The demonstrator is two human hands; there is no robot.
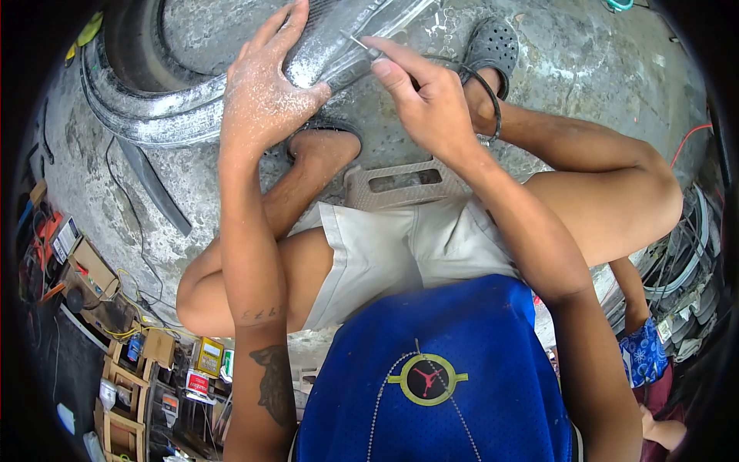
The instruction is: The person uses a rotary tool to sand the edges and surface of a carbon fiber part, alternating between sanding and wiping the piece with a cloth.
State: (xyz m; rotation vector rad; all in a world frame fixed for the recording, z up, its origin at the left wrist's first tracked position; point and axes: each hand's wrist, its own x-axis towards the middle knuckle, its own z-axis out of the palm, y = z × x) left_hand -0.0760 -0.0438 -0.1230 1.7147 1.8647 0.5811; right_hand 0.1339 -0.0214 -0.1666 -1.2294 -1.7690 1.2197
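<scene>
Head view: our left hand (269,100) lies spread on the curved, white-powdered black rubber tyre (173,117); our right hand (431,104) pinches a thin metal tool (360,43), likely needing steady placement.

Around the saturated blue mesh shirt (431,323), even, fairly bright daylight falls with soft, weak shadows. Pale highlights wash the mottled grey concrete floor (585,69) beyond it. The lens bends everything into a circle with black corners. Below and left of the shirt, the wooden shelf (127,400) looks dimmer, warped and slightly soft.
</scene>
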